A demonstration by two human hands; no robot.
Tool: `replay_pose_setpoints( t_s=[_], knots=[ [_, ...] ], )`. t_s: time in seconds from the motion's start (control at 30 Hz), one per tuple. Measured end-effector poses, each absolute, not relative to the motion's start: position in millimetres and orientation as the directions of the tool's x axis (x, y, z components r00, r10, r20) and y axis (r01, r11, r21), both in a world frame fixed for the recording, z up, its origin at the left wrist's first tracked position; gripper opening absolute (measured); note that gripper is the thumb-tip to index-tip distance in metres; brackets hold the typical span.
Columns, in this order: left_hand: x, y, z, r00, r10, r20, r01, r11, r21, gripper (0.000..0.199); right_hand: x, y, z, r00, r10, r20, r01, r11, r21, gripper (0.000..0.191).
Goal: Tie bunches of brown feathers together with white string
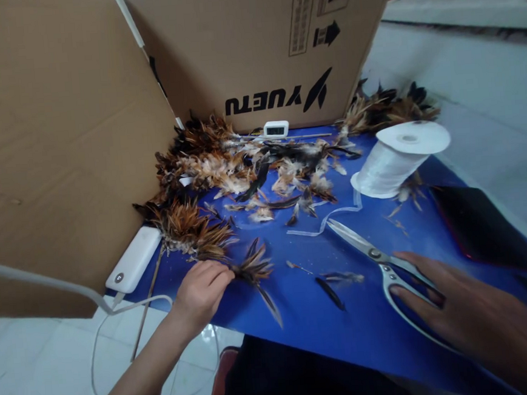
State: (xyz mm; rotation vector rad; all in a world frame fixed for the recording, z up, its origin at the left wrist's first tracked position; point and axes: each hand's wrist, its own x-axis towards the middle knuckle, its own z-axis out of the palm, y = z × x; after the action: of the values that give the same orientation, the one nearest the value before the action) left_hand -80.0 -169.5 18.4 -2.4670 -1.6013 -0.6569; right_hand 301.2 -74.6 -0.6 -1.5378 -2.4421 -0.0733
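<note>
Brown and black feathers in a small bunch [254, 268] stick out of the closed fingers of my left hand [204, 290], low over the blue table [294, 307]. My right hand [468, 309] is closed around the handles of the metal scissors [387, 264]. The scissors' tips point up and left, beside the loose end of a thin white ribbon [320, 226]. That ribbon runs from a large white spool [392, 160]. A few loose feathers [329, 293] lie between my hands.
Feather piles [224, 164] cover the table's back left, with another bundle [388, 108] at the back right. Cardboard walls [251, 46] stand behind and left. A small white display [276, 129], a white power bank [134, 259] with a cable, and a dark phone-like slab [485, 226] lie around.
</note>
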Motion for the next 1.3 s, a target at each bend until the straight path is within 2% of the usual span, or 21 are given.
replay_pose_setpoints(
  t_s=[0.13, 0.3, 0.6, 0.8, 0.93, 1.03, 1.13, 1.2, 1.23, 1.3],
  knots=[
    [-92.8, -176.3, 14.5, 0.314, 0.875, 0.37, 0.934, -0.354, 0.045, 0.021, 297.8, -74.1, -1.7, -0.45, 0.847, 0.284, 0.879, 0.477, -0.028, 0.046],
    [-103.1, -168.0, 6.4, 0.226, 0.892, 0.391, 0.974, -0.217, -0.067, 0.025, 297.2, -74.0, -5.7, -0.488, 0.808, 0.33, 0.858, 0.513, 0.012, 0.044],
    [-108.6, -151.4, 6.7, -0.017, 0.923, 0.385, 0.971, 0.107, -0.213, 0.017, 289.9, -75.8, -2.0, -0.514, 0.774, 0.371, 0.845, 0.53, 0.065, 0.047],
    [-98.1, -154.5, 11.1, -0.096, 0.914, 0.395, 0.978, 0.161, -0.134, 0.015, 290.7, -77.0, -4.7, -0.51, 0.789, 0.342, 0.846, 0.531, 0.037, 0.045],
    [-89.6, -160.5, 14.1, -0.106, 0.897, 0.43, 0.988, 0.144, -0.059, 0.017, 294.6, -77.1, -1.5, -0.526, 0.765, 0.372, 0.825, 0.565, 0.004, 0.044],
    [-82.9, -164.3, 19.2, -0.063, 0.844, 0.533, 0.996, 0.089, -0.023, 0.018, 301.4, -82.9, 6.4, -0.477, 0.75, 0.459, 0.838, 0.546, -0.022, 0.04],
    [-75.5, -164.5, 25.4, -0.029, 0.747, 0.665, 0.999, 0.033, 0.007, 0.014, 309.2, -91.9, 14.0, -0.399, 0.724, 0.563, 0.846, 0.528, -0.079, 0.023],
    [-69.4, -160.3, 29.6, -0.006, 0.686, 0.728, 1.0, -0.014, 0.021, 0.009, 313.5, -96.5, 16.3, -0.345, 0.656, 0.671, 0.828, 0.55, -0.111, 0.011],
    [-65.3, -156.6, 32.1, -0.027, 0.654, 0.756, 0.999, -0.004, 0.04, 0.011, 315.4, -98.1, 16.6, -0.342, 0.653, 0.676, 0.82, 0.559, -0.125, 0.009],
    [-53.8, -146.8, 38.7, -0.103, 0.614, 0.782, 0.988, -0.031, 0.154, 0.02, 318.9, -100.6, 15.8, -0.321, 0.662, 0.678, 0.823, 0.55, -0.146, 0.01]
  ],
)
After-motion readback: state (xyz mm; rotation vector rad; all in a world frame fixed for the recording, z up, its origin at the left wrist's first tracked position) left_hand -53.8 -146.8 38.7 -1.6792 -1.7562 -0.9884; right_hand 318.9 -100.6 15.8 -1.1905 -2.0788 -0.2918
